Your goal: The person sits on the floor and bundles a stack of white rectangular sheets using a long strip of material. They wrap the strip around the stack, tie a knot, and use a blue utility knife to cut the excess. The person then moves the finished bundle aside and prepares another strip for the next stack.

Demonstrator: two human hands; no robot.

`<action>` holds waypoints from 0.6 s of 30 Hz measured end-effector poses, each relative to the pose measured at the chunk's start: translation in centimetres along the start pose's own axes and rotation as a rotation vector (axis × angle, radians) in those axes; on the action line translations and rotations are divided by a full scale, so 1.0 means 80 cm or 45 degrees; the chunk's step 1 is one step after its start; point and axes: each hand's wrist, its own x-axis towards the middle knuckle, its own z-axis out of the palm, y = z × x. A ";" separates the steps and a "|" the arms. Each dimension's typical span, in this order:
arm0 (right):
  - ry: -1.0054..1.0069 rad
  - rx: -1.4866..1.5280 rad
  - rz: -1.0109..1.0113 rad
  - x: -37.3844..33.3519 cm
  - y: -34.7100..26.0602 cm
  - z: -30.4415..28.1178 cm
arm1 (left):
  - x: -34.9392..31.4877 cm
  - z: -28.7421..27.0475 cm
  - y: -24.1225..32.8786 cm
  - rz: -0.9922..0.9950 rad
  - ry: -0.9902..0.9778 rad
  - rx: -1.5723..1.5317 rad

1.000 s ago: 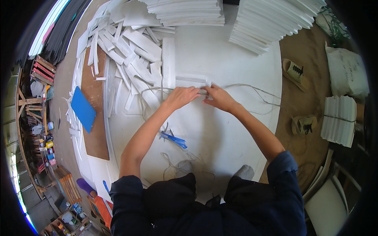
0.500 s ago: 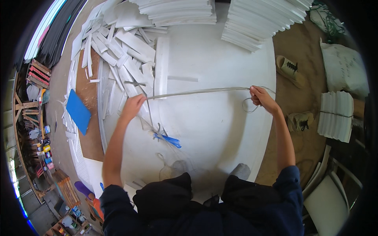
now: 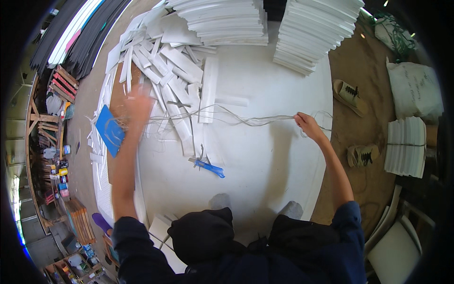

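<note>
Left hand (image 3: 138, 106) now farther left; cord (image 3: 280, 118) has slackened

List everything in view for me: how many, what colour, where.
cord strands: several, grey, across the middle
cutter: one, blue, on the white surface
strips: many, white, heaped upper left
sheet stacks: two, white, top
panel: one, blue, left
board: one, brown, left
sheets: many, mostly black, upper left
shelves: several, brown, cluttered, left edge
shoes: two, tan, right
sack: one, white, right
tied bundle: one, white, below the sack
seat: one, pale, lower right
footwear: one, purple, lower left
feet: two, grey-socked, lower centre
sleeves: two, navy, bottom
left hand: one, bare, blurred, left
right hand: one, bare, gripping the strands, right of centre
</note>
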 end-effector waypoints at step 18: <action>-0.404 0.364 0.297 -0.052 0.012 -0.068 | -0.063 0.069 0.236 0.156 -0.844 -1.392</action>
